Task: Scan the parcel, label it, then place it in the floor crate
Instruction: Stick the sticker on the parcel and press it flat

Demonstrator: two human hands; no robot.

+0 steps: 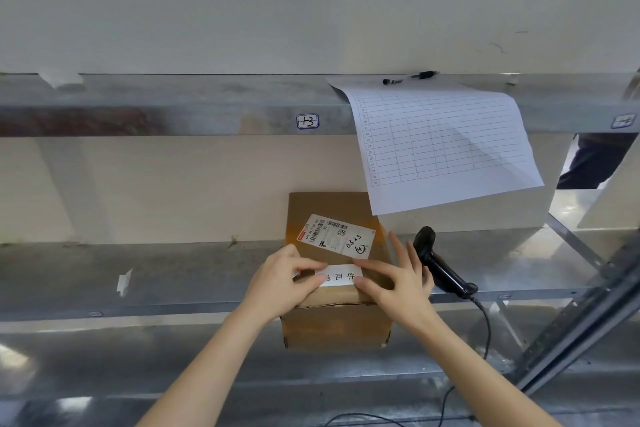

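Observation:
A brown cardboard parcel (332, 322) sits at the front edge of a metal shelf (156, 274), with a printed shipping label (337, 235) on its top. Below that label lies a small white label (341, 276) with black characters. My left hand (280, 282) presses the white label's left end with thumb and fingertips. My right hand (398, 277) rests on the label's right end, fingers spread flat on the box top. A black barcode scanner (440, 263) lies on the shelf just right of the parcel, its cable hanging down.
A ruled paper sheet (443, 146) hangs from the upper shelf (173, 104), with a black pen (410, 77) on top. A scrap of white tape (124, 282) sits on the lower shelf to the left. Diagonal shelf braces (571, 340) stand at right.

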